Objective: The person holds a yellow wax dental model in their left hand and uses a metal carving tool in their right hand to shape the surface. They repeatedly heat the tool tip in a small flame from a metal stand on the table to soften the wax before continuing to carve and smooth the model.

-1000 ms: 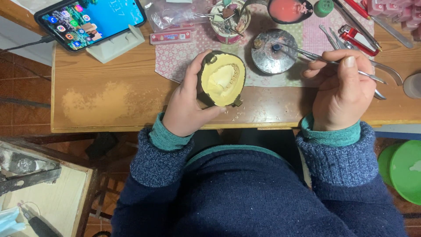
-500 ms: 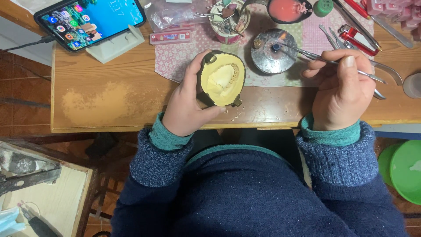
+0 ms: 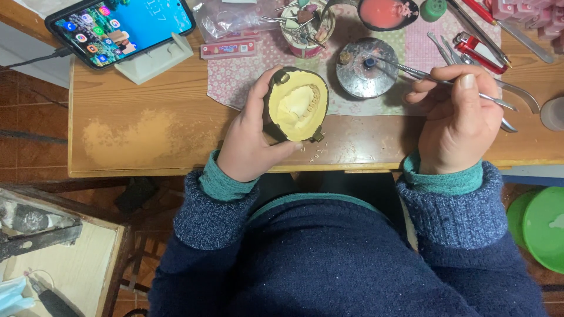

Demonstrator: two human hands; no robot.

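My left hand grips a dark oval flask filled with pale yellow plaster that carries a curved row of tooth shapes. It is held tilted just above the front of the wooden table. My right hand holds a thin metal instrument like a pen. The instrument's tip rests over a small round metal dish just right of the flask. Plaster crumbs lie on the table under the flask.
A phone leans on a white stand at the back left. A cup of tools, a dark bowl of pink material, red-handled tools and tweezers lie on a patterned cloth. Green bowls sit low right.
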